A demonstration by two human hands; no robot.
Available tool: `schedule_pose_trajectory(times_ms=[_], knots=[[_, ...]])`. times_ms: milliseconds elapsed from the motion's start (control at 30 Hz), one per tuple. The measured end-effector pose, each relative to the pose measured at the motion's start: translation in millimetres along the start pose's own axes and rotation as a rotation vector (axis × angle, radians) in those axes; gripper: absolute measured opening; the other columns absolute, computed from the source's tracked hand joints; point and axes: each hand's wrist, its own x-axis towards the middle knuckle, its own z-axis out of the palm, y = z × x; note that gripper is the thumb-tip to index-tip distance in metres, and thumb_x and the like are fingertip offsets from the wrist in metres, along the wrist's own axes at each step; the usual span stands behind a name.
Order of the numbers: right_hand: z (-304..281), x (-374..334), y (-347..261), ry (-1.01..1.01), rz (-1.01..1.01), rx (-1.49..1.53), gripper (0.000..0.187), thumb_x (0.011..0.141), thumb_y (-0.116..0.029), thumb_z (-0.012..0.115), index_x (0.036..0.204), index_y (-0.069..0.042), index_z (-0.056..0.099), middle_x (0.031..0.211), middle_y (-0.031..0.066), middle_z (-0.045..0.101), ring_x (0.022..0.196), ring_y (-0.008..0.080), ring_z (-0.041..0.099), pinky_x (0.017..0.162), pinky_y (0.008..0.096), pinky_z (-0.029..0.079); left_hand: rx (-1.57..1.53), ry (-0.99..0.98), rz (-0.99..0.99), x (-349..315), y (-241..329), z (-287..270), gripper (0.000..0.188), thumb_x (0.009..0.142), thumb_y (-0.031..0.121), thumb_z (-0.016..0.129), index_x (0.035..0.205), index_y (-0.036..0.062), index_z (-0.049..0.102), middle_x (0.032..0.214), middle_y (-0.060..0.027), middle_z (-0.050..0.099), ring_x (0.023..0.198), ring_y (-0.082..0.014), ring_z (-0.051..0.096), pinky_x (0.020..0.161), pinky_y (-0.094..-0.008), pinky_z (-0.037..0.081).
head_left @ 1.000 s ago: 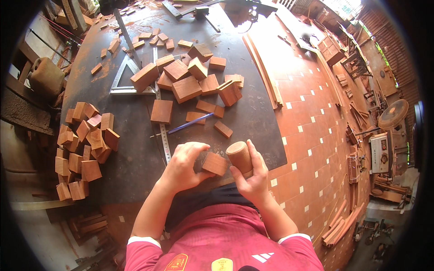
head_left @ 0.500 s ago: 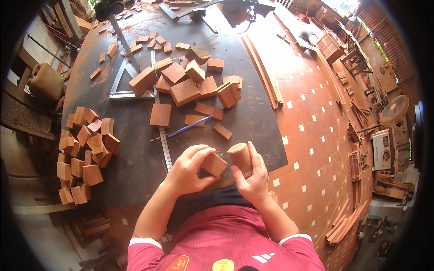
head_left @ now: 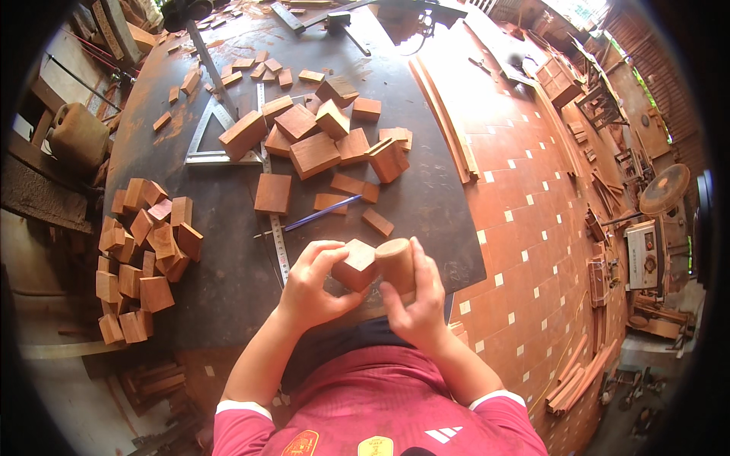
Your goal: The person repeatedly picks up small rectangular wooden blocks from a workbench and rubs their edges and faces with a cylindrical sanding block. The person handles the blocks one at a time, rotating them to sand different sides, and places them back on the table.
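Between the thumb and fingers of my left hand [head_left: 310, 289] is a wooden block [head_left: 354, 267], tilted with a pale face up. My right hand [head_left: 422, 300] is wrapped round a brown cylinder [head_left: 396, 267] with a lighter round end; I cannot tell whether it is solid wood. The cylinder's side is against or very close to the block's right corner. Both are held up over the near edge of the dark worktable [head_left: 449, 228]. Beyond them lie a blue pen [head_left: 323, 212] and a small wooden piece [head_left: 378, 222].
A loose heap of wooden blocks [head_left: 315, 156] covers the table's middle, beside a metal triangle square [head_left: 220, 159] and a ruler [head_left: 279, 247]. More blocks [head_left: 156, 292] are piled at the left edge. Long wooden strips [head_left: 445, 121] lie along the right side, above a tiled floor [head_left: 525, 251].
The block has turned in my left hand, bringing a pale face upward. My right hand has moved the cylinder left, closing the gap to the block.
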Motion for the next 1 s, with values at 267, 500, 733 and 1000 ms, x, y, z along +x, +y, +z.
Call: schedule_pose_trajectory(times_ms=[267,500,733,1000], knots=[[3,11,7,0.028,-0.050,-0.041,0.081,0.087,-0.008,0.081,0.156,0.011,0.042,0.125,0.0303,0.066,0.110,0.0429,0.069,0.095,0.0458,0.056,0.018,-0.023,0.033,-1,-2,1,0.061,0.067,0.015,0.095,0.122,0.0029,0.072,0.117,-0.0177,0.071,0.102,-0.0346,0.074,0.086,-0.0411,0.063],[-1,16,15,0.004,0.062,0.020,0.081,0.085,-0.008,0.084,0.153,0.012,0.045,0.128,0.0340,0.065,0.113,0.0483,0.069,0.099,0.0478,0.057,0.066,-0.052,0.075,-2,-2,0,0.061,0.069,0.014,0.095,0.124,0.0024,0.072,0.118,-0.0178,0.070,0.102,-0.0346,0.074,0.088,-0.0419,0.063],[4,12,15,0.020,-0.095,-0.028,0.081,0.086,-0.008,0.081,0.156,0.009,0.044,0.125,0.0309,0.068,0.112,0.0437,0.072,0.098,0.0445,0.057,0.051,-0.048,0.035,-1,-2,-3,0.065,0.066,0.011,0.096,0.126,0.0015,0.073,0.120,-0.0185,0.071,0.103,-0.0352,0.074,0.089,-0.0411,0.063],[3,18,12,0.012,-0.035,0.026,0.077,0.087,-0.009,0.082,0.152,0.013,0.047,0.130,0.0348,0.066,0.116,0.0481,0.070,0.102,0.0480,0.056,0.071,-0.057,0.060,-1,-3,-3,0.068,0.066,0.011,0.095,0.129,0.0011,0.070,0.120,-0.0180,0.070,0.105,-0.0366,0.072,0.090,-0.0429,0.062]])
